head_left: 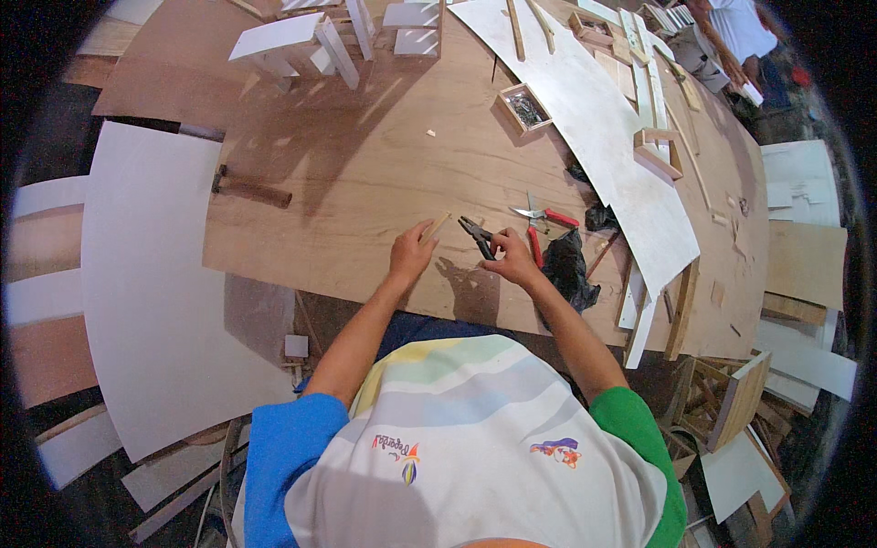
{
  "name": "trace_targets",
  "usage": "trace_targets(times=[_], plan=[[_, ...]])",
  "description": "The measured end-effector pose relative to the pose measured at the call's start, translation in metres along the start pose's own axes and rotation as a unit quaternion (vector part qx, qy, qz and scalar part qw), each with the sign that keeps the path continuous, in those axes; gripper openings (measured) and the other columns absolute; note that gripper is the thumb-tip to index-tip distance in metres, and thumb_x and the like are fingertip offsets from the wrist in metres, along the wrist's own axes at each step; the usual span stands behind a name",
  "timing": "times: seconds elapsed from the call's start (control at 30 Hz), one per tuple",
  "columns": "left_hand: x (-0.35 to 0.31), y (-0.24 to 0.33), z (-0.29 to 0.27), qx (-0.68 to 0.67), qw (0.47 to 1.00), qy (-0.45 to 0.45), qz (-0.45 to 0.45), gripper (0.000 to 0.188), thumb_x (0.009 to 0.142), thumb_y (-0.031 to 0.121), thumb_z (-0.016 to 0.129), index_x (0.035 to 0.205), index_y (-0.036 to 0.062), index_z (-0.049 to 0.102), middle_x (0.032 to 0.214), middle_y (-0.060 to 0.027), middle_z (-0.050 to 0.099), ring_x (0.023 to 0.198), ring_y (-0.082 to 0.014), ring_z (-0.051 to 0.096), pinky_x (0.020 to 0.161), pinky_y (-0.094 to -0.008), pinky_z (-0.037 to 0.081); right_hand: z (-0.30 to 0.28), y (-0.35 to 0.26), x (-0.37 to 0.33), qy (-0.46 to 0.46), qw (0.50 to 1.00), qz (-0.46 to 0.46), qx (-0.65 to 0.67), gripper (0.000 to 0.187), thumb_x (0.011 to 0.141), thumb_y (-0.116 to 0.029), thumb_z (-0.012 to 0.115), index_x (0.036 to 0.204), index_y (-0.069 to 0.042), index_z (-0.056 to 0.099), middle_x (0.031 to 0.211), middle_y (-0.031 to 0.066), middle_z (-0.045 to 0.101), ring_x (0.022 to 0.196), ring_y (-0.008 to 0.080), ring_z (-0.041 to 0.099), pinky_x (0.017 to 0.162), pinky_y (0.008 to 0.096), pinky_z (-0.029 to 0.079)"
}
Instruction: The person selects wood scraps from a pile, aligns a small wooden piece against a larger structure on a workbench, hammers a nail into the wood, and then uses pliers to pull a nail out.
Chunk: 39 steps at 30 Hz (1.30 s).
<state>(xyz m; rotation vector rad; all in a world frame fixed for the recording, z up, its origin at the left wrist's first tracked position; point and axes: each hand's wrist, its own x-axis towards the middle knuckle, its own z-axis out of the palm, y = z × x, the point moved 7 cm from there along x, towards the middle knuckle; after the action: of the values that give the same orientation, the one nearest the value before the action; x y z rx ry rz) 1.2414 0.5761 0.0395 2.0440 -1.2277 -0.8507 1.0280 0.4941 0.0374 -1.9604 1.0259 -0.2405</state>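
Observation:
Over the near part of the wooden worktable, my left hand (pixel 410 251) is closed on a small, thin wooden stick (pixel 438 225) that points up and to the right. Just across from it, my right hand (pixel 512 257) grips a pair of pliers (pixel 474 236) with dark jaws aimed toward the stick. The plier tips and the stick are close but apart. Right of the pliers lie red-handled snips (pixel 554 217) with blades spread. A crumpled black plastic bag (pixel 568 269) rests beside my right wrist.
A hammer (pixel 256 191) lies left on the plywood tabletop (pixel 365 183). Beyond my right hand sit a small box of metal pieces (pixel 523 109) and a long white panel (pixel 585 119). White wooden pieces (pixel 288 38) stand at the far left. Another person (pixel 744 36) is at the far right.

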Motion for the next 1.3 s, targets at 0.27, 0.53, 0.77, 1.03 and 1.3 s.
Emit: trace_targets(times=[0.27, 0.53, 0.77, 1.03, 1.3], plan=[[0.002, 0.023, 0.003, -0.012, 1.0, -0.001, 0.029, 0.043, 0.079, 0.024, 0.065, 0.118, 0.0094, 0.059, 0.098, -0.0185, 0.065, 0.086, -0.0336, 0.062, 0.077, -0.0407, 0.049, -0.018, -0.021, -0.001, 0.047, 0.995, -0.049, -0.075, 0.031, 0.058, -0.02, 0.076, 0.073, -0.004, 0.053, 0.095, 0.0162, 0.049, 0.09, 0.0348, 0.052, 0.079, 0.0402, 0.044], [0.004, 0.03, 0.002, 0.008, 0.999, 0.012, 0.036, 0.041, 0.08, 0.024, 0.063, 0.118, 0.0092, 0.059, 0.101, -0.0189, 0.064, 0.09, -0.0352, 0.061, 0.079, -0.0413, 0.049, -0.029, -0.035, 0.004, 0.055, 0.991, -0.056, -0.11, 0.029, 0.061, -0.016, 0.074, 0.076, -0.004, 0.053, 0.094, 0.0178, 0.051, 0.087, 0.036, 0.054, 0.077, 0.0421, 0.045], [0.007, 0.035, 0.005, 0.063, 0.998, 0.008, 0.023, 0.042, 0.082, 0.025, 0.06, 0.12, 0.0089, 0.056, 0.1, -0.0196, 0.063, 0.092, -0.0368, 0.06, 0.078, -0.045, 0.048, -0.03, -0.042, 0.009, 0.064, 0.984, -0.003, -0.165, 0.043, 0.066, -0.01, 0.068, 0.102, -0.001, 0.046, 0.095, 0.0203, 0.052, 0.092, 0.0375, 0.054, 0.077, 0.044, 0.046], [0.016, 0.047, 0.004, 0.16, 0.986, 0.017, 0.036, 0.04, 0.087, 0.033, 0.054, 0.121, 0.0119, 0.056, 0.09, -0.0206, 0.064, 0.082, -0.0395, 0.061, 0.071, -0.0479, 0.049, -0.011, -0.044, 0.02, 0.025, 0.962, 0.08, -0.261, 0.036, 0.072, -0.013, 0.061, 0.101, 0.002, 0.047, 0.093, 0.0235, 0.055, 0.084, 0.0387, 0.06, 0.068, 0.0461, 0.05], [0.03, 0.034, 0.011, 0.254, 0.966, -0.055, -0.007, 0.035, 0.092, 0.037, 0.046, 0.105, 0.0074, 0.056, 0.084, -0.0208, 0.064, 0.079, -0.0397, 0.062, 0.069, -0.0492, 0.048, 0.006, -0.034, 0.04, -0.022, 0.961, 0.112, -0.254, 0.031, 0.072, -0.017, 0.063, 0.094, 0.002, 0.051, 0.084, 0.0229, 0.061, 0.079, 0.0388, 0.063, 0.069, 0.046, 0.051]])
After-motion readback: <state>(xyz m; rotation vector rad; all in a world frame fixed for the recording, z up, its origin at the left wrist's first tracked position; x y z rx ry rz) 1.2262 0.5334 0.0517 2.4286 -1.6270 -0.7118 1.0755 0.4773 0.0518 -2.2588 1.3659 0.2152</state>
